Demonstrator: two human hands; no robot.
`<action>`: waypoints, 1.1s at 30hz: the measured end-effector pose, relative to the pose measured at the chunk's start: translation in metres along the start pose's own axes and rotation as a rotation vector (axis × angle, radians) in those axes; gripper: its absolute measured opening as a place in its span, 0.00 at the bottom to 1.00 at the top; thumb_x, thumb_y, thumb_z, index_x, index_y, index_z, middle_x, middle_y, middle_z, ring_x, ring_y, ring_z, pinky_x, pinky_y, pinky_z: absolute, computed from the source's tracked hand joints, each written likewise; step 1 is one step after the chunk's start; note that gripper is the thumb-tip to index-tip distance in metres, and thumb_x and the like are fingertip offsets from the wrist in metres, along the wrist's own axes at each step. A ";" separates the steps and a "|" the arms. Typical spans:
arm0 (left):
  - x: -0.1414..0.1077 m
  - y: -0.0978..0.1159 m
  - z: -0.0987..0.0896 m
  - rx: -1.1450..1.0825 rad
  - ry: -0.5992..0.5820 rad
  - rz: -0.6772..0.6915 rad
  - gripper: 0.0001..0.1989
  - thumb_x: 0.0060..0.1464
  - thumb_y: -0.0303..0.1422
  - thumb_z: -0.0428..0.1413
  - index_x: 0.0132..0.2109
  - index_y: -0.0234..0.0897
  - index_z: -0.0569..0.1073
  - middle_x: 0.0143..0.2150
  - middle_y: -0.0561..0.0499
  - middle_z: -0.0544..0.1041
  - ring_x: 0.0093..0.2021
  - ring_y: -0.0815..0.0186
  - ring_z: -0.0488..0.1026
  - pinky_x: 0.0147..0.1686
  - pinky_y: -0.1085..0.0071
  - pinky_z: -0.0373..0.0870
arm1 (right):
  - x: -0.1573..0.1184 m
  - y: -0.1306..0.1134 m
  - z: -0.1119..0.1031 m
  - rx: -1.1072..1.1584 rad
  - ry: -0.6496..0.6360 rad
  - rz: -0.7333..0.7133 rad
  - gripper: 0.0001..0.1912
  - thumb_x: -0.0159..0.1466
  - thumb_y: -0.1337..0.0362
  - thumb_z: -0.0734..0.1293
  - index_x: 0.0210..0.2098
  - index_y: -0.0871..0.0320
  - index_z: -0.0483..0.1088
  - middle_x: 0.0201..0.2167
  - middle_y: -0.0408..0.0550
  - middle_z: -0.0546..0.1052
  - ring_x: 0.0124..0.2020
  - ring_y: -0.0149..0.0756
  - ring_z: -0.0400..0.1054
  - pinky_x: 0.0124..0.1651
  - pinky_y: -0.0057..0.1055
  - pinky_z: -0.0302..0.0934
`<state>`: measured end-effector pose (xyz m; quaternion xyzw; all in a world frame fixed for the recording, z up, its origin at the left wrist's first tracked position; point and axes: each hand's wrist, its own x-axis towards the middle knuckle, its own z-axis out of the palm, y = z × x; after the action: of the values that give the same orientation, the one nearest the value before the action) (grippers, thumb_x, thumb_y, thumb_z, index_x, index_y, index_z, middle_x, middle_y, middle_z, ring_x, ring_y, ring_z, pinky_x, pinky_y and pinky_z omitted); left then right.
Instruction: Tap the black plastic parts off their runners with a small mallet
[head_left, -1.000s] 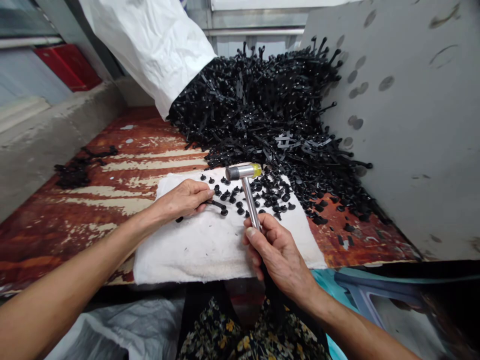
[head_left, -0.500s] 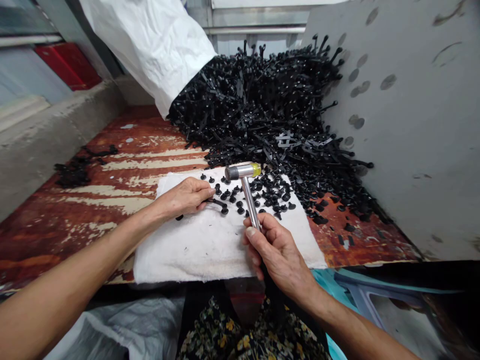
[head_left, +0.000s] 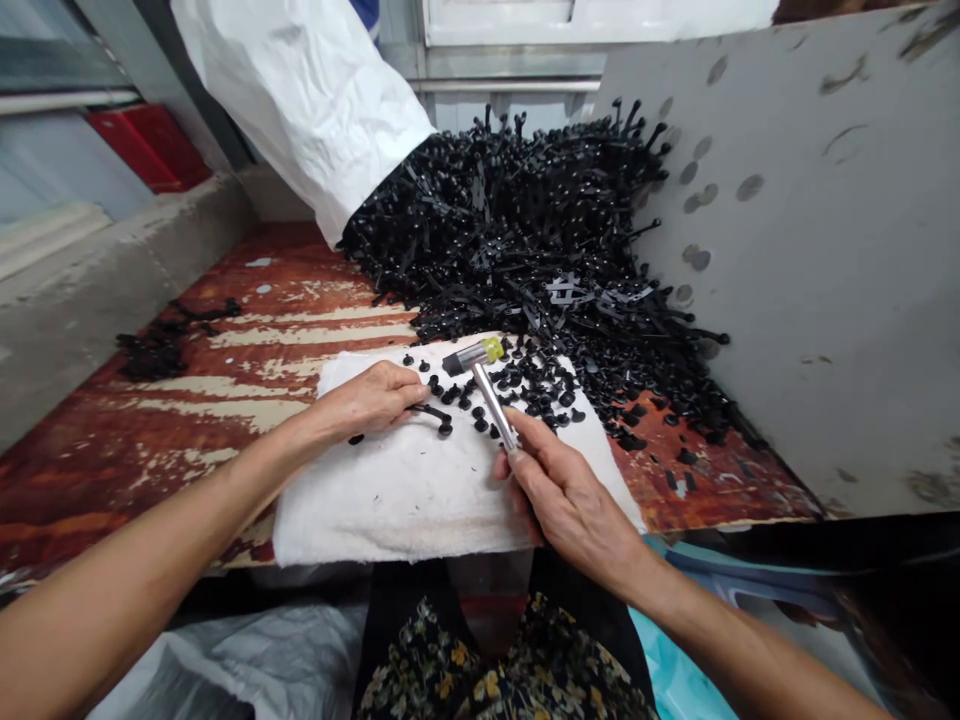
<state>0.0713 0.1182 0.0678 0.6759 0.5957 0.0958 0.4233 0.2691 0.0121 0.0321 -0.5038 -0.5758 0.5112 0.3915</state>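
My right hand grips a small mallet by its handle. The mallet has a metal shaft and a head with one dark face and one yellow face, held above the white cloth. On the left side of the cloth, my left hand is closed on a thin black strip-like part with a round knob at its end; the fingers hide its other end. Several small black round caps with stems lie scattered on the cloth, just beyond both hands.
A large heap of black strip-like parts spills from a white sack. A grey panel stands at the right. More black parts lie at the left on the worn red-brown tabletop, beside a concrete ledge.
The mallet has tilted, its yellow end up and its dark end lower, and the head has come slightly down and left. My left hand keeps its hold on the strip. The view has shifted slightly.
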 end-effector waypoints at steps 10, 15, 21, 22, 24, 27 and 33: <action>0.001 -0.004 -0.004 -0.059 -0.058 0.018 0.16 0.51 0.36 0.54 0.19 0.37 0.61 0.13 0.58 0.58 0.13 0.77 0.49 0.13 0.78 0.42 | 0.023 0.007 -0.017 -0.755 0.077 -0.450 0.30 0.64 0.73 0.55 0.65 0.58 0.57 0.41 0.55 0.72 0.39 0.42 0.70 0.43 0.43 0.69; 0.001 -0.003 -0.002 -0.107 -0.072 -0.005 0.16 0.54 0.33 0.51 0.20 0.37 0.61 0.13 0.58 0.58 0.13 0.77 0.48 0.14 0.78 0.42 | 0.026 0.006 -0.014 -0.959 0.066 -0.438 0.32 0.63 0.75 0.55 0.66 0.58 0.56 0.38 0.53 0.69 0.28 0.35 0.65 0.31 0.33 0.66; 0.001 -0.009 -0.002 -0.076 -0.058 0.049 0.17 0.55 0.33 0.51 0.19 0.36 0.60 0.12 0.59 0.57 0.12 0.77 0.48 0.14 0.79 0.43 | 0.027 0.003 -0.014 -0.917 0.106 -0.509 0.32 0.64 0.74 0.54 0.67 0.58 0.52 0.40 0.53 0.69 0.32 0.37 0.67 0.35 0.33 0.66; 0.002 -0.011 -0.002 -0.074 -0.059 0.055 0.17 0.55 0.33 0.51 0.20 0.37 0.60 0.12 0.59 0.57 0.12 0.77 0.49 0.14 0.79 0.43 | 0.026 0.003 -0.014 -0.913 0.129 -0.524 0.32 0.64 0.74 0.53 0.68 0.59 0.51 0.41 0.54 0.70 0.33 0.37 0.67 0.35 0.33 0.66; 0.004 -0.014 -0.001 -0.079 -0.066 0.066 0.17 0.55 0.34 0.51 0.20 0.37 0.60 0.12 0.59 0.57 0.12 0.77 0.49 0.13 0.79 0.44 | 0.027 0.003 -0.015 -0.969 0.099 -0.491 0.32 0.63 0.75 0.54 0.67 0.59 0.52 0.40 0.54 0.70 0.29 0.35 0.66 0.31 0.32 0.65; 0.005 -0.017 0.000 -0.113 -0.082 0.071 0.17 0.55 0.35 0.52 0.21 0.37 0.60 0.13 0.59 0.58 0.12 0.78 0.48 0.13 0.79 0.43 | 0.027 0.002 -0.016 -1.041 0.003 -0.426 0.32 0.62 0.75 0.54 0.65 0.59 0.56 0.37 0.52 0.71 0.25 0.33 0.63 0.29 0.31 0.64; 0.006 -0.017 0.000 -0.101 -0.084 0.077 0.18 0.55 0.34 0.51 0.19 0.37 0.60 0.11 0.59 0.56 0.12 0.77 0.48 0.13 0.78 0.43 | 0.028 -0.002 -0.014 -1.003 0.132 -0.498 0.32 0.64 0.75 0.53 0.68 0.60 0.51 0.40 0.55 0.71 0.27 0.34 0.66 0.31 0.33 0.67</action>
<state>0.0604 0.1219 0.0538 0.6796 0.5453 0.1136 0.4773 0.2767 0.0418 0.0344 -0.5079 -0.8242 0.0346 0.2481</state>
